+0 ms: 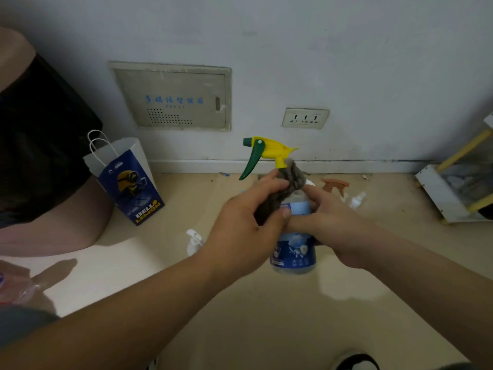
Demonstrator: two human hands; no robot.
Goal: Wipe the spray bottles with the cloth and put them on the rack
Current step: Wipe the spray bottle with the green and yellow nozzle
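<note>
A spray bottle with a blue label and a yellow head with a green trigger is held upright above the floor in the middle of the view. My right hand grips its body from the right. My left hand presses a grey cloth against the bottle's neck and shoulder. Two more bottles lie on the floor behind: one with an orange trigger and a small clear one. A white-headed bottle lies left of my hands. The rack, white with yellow bars, stands at the right edge.
A white and blue paper bag stands on the floor at the left by the wall. A pink seat with a black cover fills the far left. A wall panel and a socket are on the wall ahead.
</note>
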